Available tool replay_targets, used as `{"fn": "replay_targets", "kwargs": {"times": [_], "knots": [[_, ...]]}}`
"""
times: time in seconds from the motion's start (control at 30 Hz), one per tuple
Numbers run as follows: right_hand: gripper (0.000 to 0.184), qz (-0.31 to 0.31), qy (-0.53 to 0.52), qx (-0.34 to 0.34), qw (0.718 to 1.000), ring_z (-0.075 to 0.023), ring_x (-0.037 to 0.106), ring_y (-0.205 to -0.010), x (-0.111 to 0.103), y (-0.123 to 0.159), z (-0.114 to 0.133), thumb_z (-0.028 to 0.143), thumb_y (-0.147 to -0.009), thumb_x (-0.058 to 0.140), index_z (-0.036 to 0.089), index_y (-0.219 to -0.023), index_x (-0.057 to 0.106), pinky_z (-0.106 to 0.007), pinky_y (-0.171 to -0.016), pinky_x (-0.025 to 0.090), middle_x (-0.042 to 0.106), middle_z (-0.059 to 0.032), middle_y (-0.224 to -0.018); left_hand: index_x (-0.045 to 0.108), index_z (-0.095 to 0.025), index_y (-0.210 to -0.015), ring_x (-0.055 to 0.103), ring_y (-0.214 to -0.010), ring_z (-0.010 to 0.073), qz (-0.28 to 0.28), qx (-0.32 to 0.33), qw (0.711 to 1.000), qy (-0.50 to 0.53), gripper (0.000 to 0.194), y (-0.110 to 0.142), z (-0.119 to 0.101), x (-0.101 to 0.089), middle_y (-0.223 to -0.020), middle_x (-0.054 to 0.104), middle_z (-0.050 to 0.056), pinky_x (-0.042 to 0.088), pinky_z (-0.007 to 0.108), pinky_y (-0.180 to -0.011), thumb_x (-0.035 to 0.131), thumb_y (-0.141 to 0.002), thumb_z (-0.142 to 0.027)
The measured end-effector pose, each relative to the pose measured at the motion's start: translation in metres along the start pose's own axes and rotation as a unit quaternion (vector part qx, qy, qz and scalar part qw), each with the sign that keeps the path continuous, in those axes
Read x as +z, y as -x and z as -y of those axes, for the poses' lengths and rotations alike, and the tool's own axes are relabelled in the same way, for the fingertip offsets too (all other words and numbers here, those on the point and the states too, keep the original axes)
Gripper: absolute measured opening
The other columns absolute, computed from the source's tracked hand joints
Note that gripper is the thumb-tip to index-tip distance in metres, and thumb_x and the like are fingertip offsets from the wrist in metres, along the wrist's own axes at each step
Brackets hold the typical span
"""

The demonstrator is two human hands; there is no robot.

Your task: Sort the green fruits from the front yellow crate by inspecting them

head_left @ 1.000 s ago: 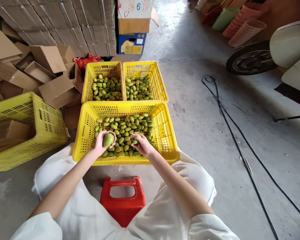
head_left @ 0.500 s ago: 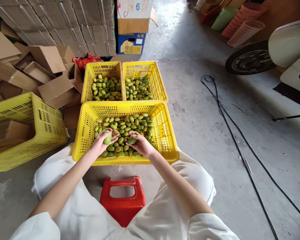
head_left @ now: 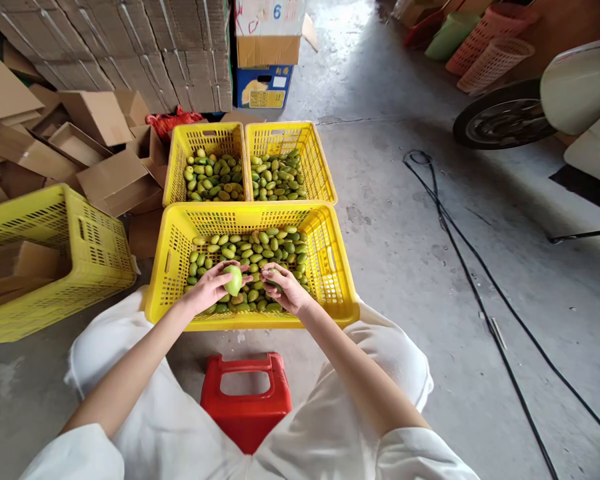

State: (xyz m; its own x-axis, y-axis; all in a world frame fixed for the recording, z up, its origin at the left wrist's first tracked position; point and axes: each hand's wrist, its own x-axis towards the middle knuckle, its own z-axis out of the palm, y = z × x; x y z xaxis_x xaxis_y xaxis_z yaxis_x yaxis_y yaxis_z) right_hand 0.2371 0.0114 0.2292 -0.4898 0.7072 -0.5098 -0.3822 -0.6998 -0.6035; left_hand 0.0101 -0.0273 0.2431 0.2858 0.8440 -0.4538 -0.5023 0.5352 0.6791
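My left hand (head_left: 207,292) holds a pale green mango (head_left: 233,281), its pointed end turned down, over the large yellow crate (head_left: 349,300) at my knees. Beside it, my right hand (head_left: 291,295) has its fingers wrapped round a darker green mango (head_left: 275,283), which they partly cover. Below both hands lie many green mangoes (head_left: 267,253) in the crate, a few with brownish skin. Two smaller yellow crates stand against its far side: the left crate (head_left: 173,163) and the right crate (head_left: 323,160), each with green mangoes inside.
A red plastic stool (head_left: 245,417) is between my legs. To the left are another yellow crate (head_left: 100,247) with cardboard in it and a heap of open cardboard boxes (head_left: 115,177). A black cable (head_left: 473,287) runs across the floor at right, near a parked vehicle's wheel (head_left: 503,117).
My left hand has moved right, closer to my right hand, and its mango is turned to show a paler side. My right hand has turned slightly around its mango.
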Motion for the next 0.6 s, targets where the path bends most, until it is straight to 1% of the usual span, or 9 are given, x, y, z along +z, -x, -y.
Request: {"fn": "replay_targets", "kwargs": {"times": [0.07,0.13,0.2,0.23,0.3,0.37,0.43,0.53,0.6], "knots": [[0.047,-0.007,0.002,-0.01,1.0,-0.0044,0.037,-0.05,0.001,0.0001,0.001,0.039,-0.056,0.099,0.02,-0.08,0.064,-0.018,-0.044,0.016,0.056,0.0049,-0.067,0.07,-0.017,-0.107,0.076,-0.102,0.0262,0.013,0.003,1.0,-0.015,0.042,0.0004,0.0013,-0.0009,-0.108,0.077,0.013,0.062,0.035,-0.084,0.094,-0.075,-0.03],[0.043,-0.016,-0.007,-0.013,1.0,-0.0058,0.044,-0.053,0.0017,0.0002,0.0017,0.04,-0.06,0.096,0.02,-0.082,0.066,-0.018,-0.046,0.025,0.059,0.004,-0.071,0.068,-0.017,-0.103,0.075,-0.091,0.0232,0.004,0.013,1.0,-0.015,0.047,-0.0003,0.002,0.0,-0.102,0.077,0.011,0.059,0.03,-0.072,0.097,-0.072,-0.037],[0.037,-0.016,-0.032,0.0,0.999,-0.0091,0.054,-0.061,0.0019,0.0,0.0022,0.036,-0.062,0.09,0.021,-0.089,0.07,-0.019,-0.051,0.038,0.064,0.0026,-0.079,0.067,-0.018,-0.1,0.074,-0.086,0.0212,-0.03,0.028,0.999,-0.009,0.047,-0.0017,0.0017,0.0022,-0.102,0.077,0.012,0.055,0.027,-0.064,0.096,-0.072,-0.042],[0.038,-0.011,-0.047,0.009,0.999,-0.011,0.058,-0.065,0.0017,-0.0002,0.0024,0.032,-0.061,0.087,0.022,-0.094,0.072,-0.021,-0.055,0.043,0.065,0.0024,-0.082,0.067,-0.018,-0.099,0.073,-0.087,0.0212,-0.05,0.032,0.998,-0.006,0.045,-0.0024,0.0013,0.0034,-0.105,0.077,0.012,0.054,0.026,-0.063,0.095,-0.073,-0.043],[0.046,0.003,-0.069,0.019,0.997,-0.0138,0.062,-0.07,0.0013,-0.0004,0.0021,0.022,-0.057,0.079,0.024,-0.103,0.072,-0.023,-0.058,0.048,0.066,0.0025,-0.085,0.068,-0.017,-0.097,0.073,-0.092,0.0231,-0.082,0.029,0.996,0.003,0.039,-0.0038,0.0001,0.0049,-0.114,0.076,0.015,0.055,0.027,-0.063,0.092,-0.077,-0.041],[0.051,0.009,-0.073,0.015,0.997,-0.0141,0.062,-0.071,0.0011,-0.0004,0.001,0.018,-0.058,0.078,0.026,-0.108,0.069,-0.023,-0.058,0.047,0.066,0.0029,-0.086,0.071,-0.017,-0.101,0.073,-0.095,0.0245,-0.101,0.011,0.995,0.018,0.033,-0.0045,-0.0007,0.0046,-0.118,0.075,0.016,0.057,0.029,-0.068,0.088,-0.079,-0.036],[0.049,0.009,-0.064,0.011,0.998,-0.0128,0.06,-0.07,0.0012,-0.0004,-0.0008,0.022,-0.064,0.085,0.027,-0.109,0.065,-0.022,-0.057,0.044,0.066,0.0028,-0.088,0.073,-0.017,-0.106,0.073,-0.097,0.0243,-0.104,-0.006,0.994,0.031,0.031,-0.0048,-0.0004,0.0029,-0.117,0.075,0.015,0.059,0.031,-0.074,0.084,-0.081,-0.031],[0.048,0.001,-0.048,-0.003,0.999,-0.0098,0.052,-0.062,0.0009,-0.0011,-0.0023,0.039,-0.068,0.093,0.027,-0.099,0.059,-0.02,-0.052,0.035,0.066,0.0034,-0.085,0.075,-0.016,-0.113,0.073,-0.099,0.0229,-0.087,-0.003,0.996,0.021,0.035,-0.0049,0.0016,-0.0001,-0.114,0.075,0.013,0.059,0.03,-0.08,0.083,-0.081,-0.025],[0.05,-0.001,-0.044,-0.005,0.999,-0.0083,0.044,-0.055,-0.0002,-0.0021,-0.0013,0.052,-0.07,0.092,0.026,-0.095,0.058,-0.019,-0.047,0.027,0.065,0.0038,-0.078,0.075,-0.017,-0.115,0.072,-0.1,0.022,-0.082,0.01,0.997,0.008,0.039,-0.0053,0.0028,-0.001,-0.111,0.075,0.011,0.058,0.027,-0.079,0.087,-0.079,-0.024]]}}
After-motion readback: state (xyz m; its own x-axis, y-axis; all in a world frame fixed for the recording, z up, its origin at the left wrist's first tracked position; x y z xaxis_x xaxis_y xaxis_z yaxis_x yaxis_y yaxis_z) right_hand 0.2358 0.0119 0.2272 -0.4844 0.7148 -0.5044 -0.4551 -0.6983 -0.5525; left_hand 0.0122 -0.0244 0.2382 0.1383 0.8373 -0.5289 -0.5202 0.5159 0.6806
